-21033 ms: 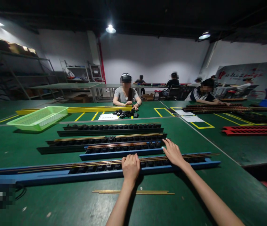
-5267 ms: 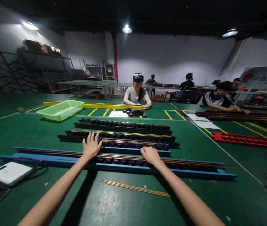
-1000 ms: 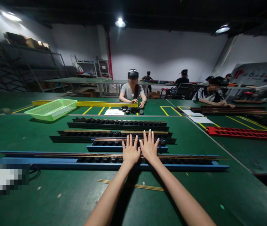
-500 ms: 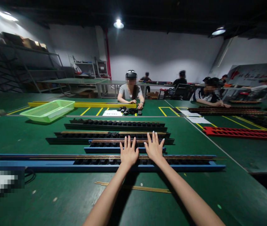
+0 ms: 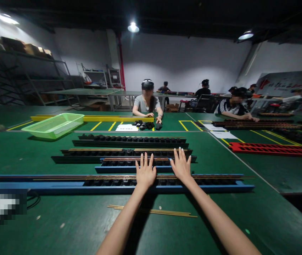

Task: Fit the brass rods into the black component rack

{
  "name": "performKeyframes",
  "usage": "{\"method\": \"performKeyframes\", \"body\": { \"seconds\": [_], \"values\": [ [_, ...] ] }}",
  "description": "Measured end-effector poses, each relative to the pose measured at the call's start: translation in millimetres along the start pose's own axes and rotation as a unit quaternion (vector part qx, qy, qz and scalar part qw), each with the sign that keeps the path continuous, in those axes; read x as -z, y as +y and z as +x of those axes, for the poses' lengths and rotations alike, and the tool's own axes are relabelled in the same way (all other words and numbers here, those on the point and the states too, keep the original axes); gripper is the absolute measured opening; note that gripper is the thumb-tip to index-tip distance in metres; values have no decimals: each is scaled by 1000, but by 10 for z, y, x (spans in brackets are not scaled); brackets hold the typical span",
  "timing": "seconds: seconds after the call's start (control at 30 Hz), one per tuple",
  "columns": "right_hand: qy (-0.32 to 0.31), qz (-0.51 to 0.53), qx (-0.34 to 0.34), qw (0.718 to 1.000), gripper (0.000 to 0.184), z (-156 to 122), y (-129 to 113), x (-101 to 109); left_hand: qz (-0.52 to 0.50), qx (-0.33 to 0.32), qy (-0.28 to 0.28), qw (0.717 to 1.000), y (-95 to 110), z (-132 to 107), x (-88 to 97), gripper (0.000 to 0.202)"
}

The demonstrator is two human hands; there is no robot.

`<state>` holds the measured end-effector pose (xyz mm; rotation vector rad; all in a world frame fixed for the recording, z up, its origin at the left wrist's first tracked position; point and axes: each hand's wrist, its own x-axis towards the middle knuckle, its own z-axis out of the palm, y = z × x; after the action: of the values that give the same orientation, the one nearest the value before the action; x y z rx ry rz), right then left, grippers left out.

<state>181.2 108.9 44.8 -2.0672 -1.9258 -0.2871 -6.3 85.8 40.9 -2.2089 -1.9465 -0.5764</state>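
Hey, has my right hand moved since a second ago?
Yes: your right hand has shifted right along the short blue rail, toward its right end, farther from your left hand.

The long channel (image 5: 60, 190) under the left hand (image 5: 146, 174) is blue, its blocks (image 5: 108, 183) black; loose rods (image 5: 177, 214) nearer than that hand, brass-gold; basket (image 5: 54, 126) to its left, pale green mesh; frame (image 5: 273, 153) right of the right hand (image 5: 181, 166), red, ladder-patterned.

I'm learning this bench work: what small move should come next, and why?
Probably draw the right hand back to the loose gold-coloured rods: its fingers are spread with nothing visibly gripped, and those rods lie on the green table, outside the long blue channel.
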Motion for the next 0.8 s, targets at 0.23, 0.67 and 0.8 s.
{"method": "performKeyframes", "body": {
  "seconds": [0.23,0.67,0.8],
  "values": [
    [25,-1,20,999,57,-10,32,74,2,20,22,1000,57,-42,131,53],
    [51,-32,-12,998,60,23,332,-1,12,42,4,999,84,-38,184,45],
    [60,-33,7,998,59,38,376,43,20,41,3,999,75,-43,197,42]
  ]
}}
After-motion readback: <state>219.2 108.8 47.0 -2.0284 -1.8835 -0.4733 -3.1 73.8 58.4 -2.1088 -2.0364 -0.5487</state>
